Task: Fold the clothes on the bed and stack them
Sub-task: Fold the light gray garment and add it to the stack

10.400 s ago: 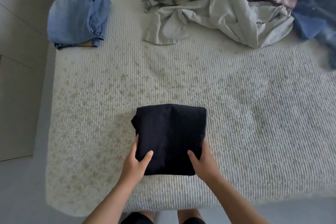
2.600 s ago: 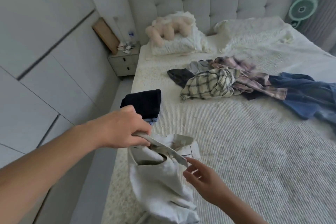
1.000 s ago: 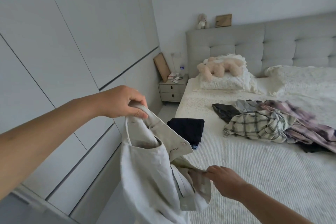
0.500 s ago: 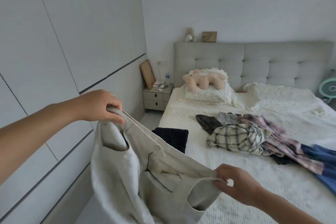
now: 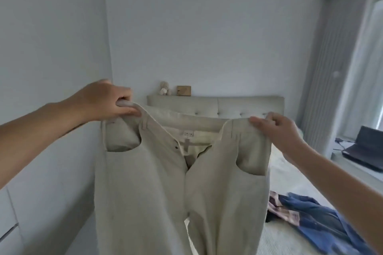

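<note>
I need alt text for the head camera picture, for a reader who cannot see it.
Two hands, left hand and right hand, hold beige trousers up by the waistband, fly open, legs hanging. Behind: a grey headboard; blue clothing lies on the bed.

Beige trousers: now raised and spread flat by the waistband, front facing, formerly bunched. Left hand and right hand: moved wide apart, level, gripping opposite waistband corners.

Pale walls, tufted headboard, curtained window right.
</note>
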